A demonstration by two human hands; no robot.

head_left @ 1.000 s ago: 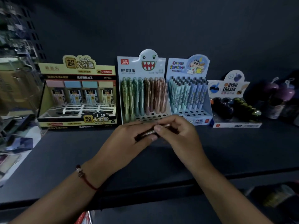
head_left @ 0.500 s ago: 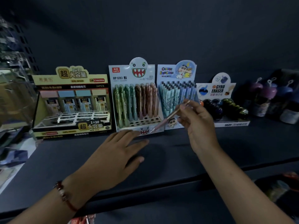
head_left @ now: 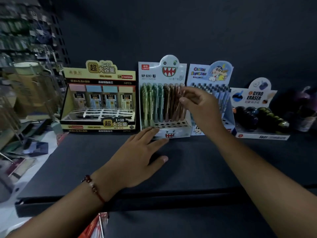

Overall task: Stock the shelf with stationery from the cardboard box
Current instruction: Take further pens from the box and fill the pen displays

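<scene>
A pale blue monster-face pen display (head_left: 171, 133) stands on the dark shelf (head_left: 197, 165), holding rows of green and rose-gold pens. My right hand (head_left: 199, 107) pinches the top of a rose-gold pen (head_left: 180, 103) that leans among the pens at the display's right side. My left hand (head_left: 140, 155) lies flat on the shelf with straight fingers, its fingertips touching the display's front lower edge. The cardboard box is out of view.
A yellow pencil-lead display (head_left: 99, 98) stands left of the pens. A cartoon pen display (head_left: 212, 93) and a gyro eraser display (head_left: 257, 112) stand to the right. Purple items (head_left: 307, 107) sit at the far right. Cluttered racks (head_left: 25, 83) fill the left side.
My right hand carried the rose-gold pen from in front of the displays up and left into the monster display. My left hand let go of the pen and slid forward to the display's base.
</scene>
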